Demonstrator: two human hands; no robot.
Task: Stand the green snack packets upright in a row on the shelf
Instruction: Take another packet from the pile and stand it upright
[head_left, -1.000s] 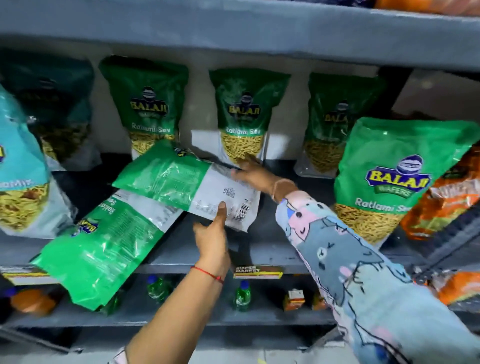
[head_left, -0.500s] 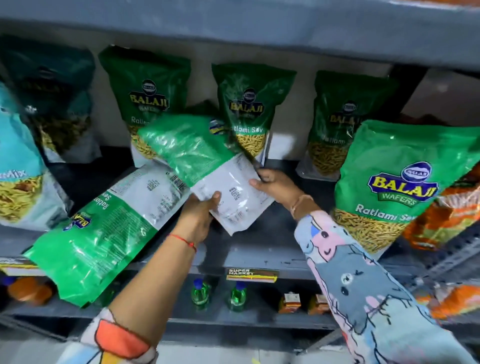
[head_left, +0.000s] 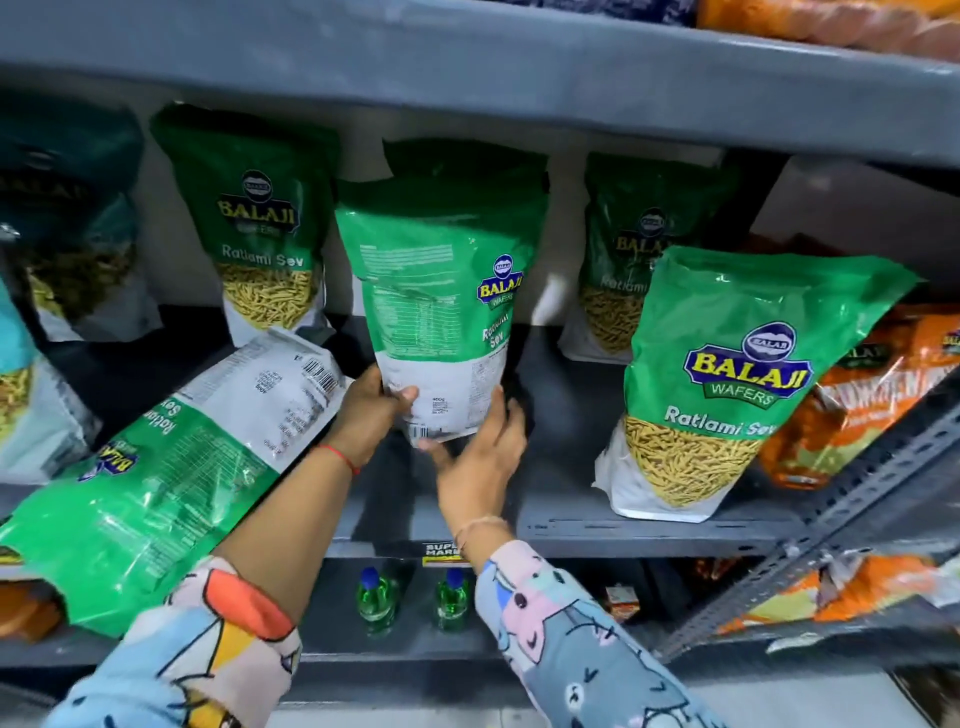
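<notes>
At the far left a teal packet (head_left: 62, 223) stands at the back; just right of it a fallen packet (head_left: 171, 457) lies tilted over the shelf (head_left: 649, 525) edge, back side up, not yet stood; behind it a rear packet (head_left: 260, 244) stands upright. In the middle the left hand (head_left: 371, 410) grips the lower left corner of the held packet (head_left: 441, 291), thumb across the white base; the right hand (head_left: 483, 452) cups under the lower right corner, fingers closed loosely on the base. The held packet is upright, back side out, its base just above the shelf, in front of another rear packet. To the right stand one more rear packet (head_left: 639, 260), a front packet (head_left: 727, 384) and an orange packet (head_left: 872, 395).

To do this well, I judge the base should be pressed flat and spread so the pouch stands on its own, set in the gap between the fallen packet and the front packet, and turned face out; release only once it stops leaning.

Half a second ago the held packet slanted, top to the left; it is now vertical, and the right hand has gone from its side edge to beneath it.
</notes>
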